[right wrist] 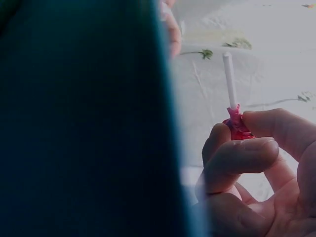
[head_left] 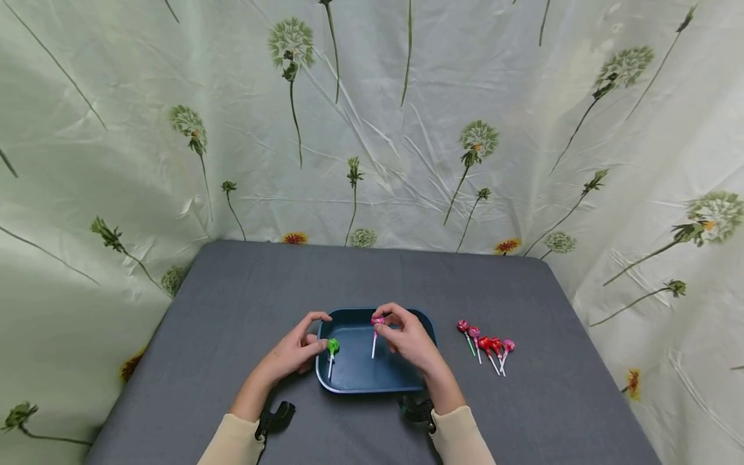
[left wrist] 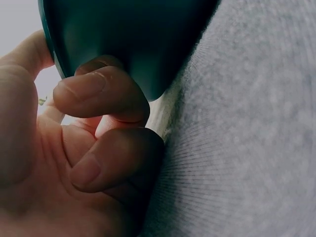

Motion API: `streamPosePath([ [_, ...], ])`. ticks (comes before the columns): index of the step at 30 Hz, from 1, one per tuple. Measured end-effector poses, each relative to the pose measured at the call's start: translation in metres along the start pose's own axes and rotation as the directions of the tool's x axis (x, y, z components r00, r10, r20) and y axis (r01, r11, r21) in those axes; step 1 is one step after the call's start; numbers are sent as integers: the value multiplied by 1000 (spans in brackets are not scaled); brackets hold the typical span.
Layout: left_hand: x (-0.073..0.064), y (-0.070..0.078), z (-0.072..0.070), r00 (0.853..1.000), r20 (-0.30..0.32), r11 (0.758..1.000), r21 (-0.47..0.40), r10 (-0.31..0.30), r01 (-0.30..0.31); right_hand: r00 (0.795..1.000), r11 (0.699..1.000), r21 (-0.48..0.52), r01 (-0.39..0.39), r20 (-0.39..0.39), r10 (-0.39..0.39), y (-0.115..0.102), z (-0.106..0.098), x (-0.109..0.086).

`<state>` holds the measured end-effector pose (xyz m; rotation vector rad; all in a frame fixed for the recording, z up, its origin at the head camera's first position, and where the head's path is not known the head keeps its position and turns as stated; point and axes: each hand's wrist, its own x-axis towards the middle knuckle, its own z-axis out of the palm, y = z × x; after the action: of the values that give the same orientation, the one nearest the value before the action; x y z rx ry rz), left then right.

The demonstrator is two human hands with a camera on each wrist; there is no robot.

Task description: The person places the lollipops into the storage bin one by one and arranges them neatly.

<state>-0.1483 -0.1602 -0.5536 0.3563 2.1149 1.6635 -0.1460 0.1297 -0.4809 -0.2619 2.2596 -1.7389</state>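
Pinching a pink lollipop (head_left: 378, 320) by its candy end with the right hand (head_left: 408, 337), white stick down, just over the blue tray (head_left: 354, 361). Holding the left rim of the tray with the bent fingers of the left hand (head_left: 292, 352). Can see a green lollipop (head_left: 333, 347) lying inside the tray, close to that same hand. Can also see five red and pink lollipops (head_left: 484, 343) bunched on the gray table (head_left: 261, 284), right of the tray, and a flowery curtain (head_left: 395, 194) behind.

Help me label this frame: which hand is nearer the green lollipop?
Left. The left hand is beside the green lollipop; the right hand is farther right, pinching a pink lollipop.
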Motion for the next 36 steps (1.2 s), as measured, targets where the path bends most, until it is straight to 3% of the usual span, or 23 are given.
streamPosePath([
  [10, -1, 2, 1, 1000, 2, 1000, -17, -6, 6, 998, 999, -23, -41, 49, 42, 2, 18, 10],
  [22, 0, 1, 0, 1000, 1, 999, -30, -22, 22, 995, 996, -79, -32, 93, 40, 5, 34, 17],
  [36, 0, 0, 0, 1000, 14, 1000, -30, 5, -5, 990, 994, -99, -55, 123, 67, 13, 47, 22],
])
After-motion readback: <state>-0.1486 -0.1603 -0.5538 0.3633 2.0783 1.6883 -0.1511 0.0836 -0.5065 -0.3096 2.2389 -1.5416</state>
